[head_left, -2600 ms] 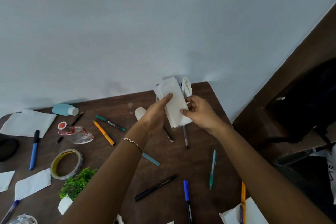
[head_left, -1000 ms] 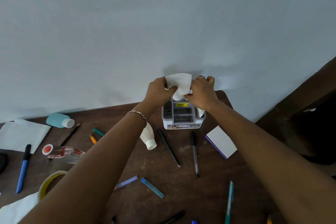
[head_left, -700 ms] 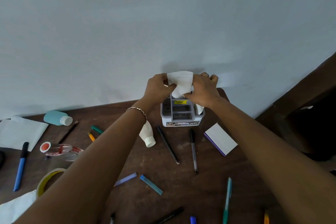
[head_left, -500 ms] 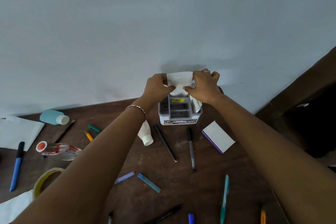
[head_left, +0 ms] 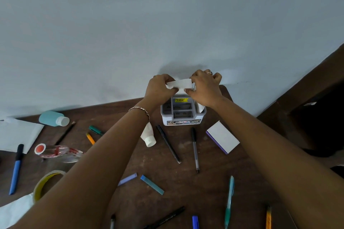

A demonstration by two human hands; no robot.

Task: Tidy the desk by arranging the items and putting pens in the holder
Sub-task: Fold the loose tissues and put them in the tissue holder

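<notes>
Left hand (head_left: 160, 89) and right hand (head_left: 204, 89) are pinching tissue (head_left: 180, 83), fingers clamped on it, over holder (head_left: 183, 119) at tabletop's (head_left: 186, 182) 12 o'clock; black pen (head_left: 194, 149), white tube (head_left: 148, 135), notepad (head_left: 223, 137) are lying at holder's 6, 7, 4 o'clock.

Holder (head_left: 183, 122) near the wall (head_left: 167, 24) — black pen (head_left: 168, 143), clear pen (head_left: 194, 149) and notepad (head_left: 223, 136) lie just in front.
</notes>
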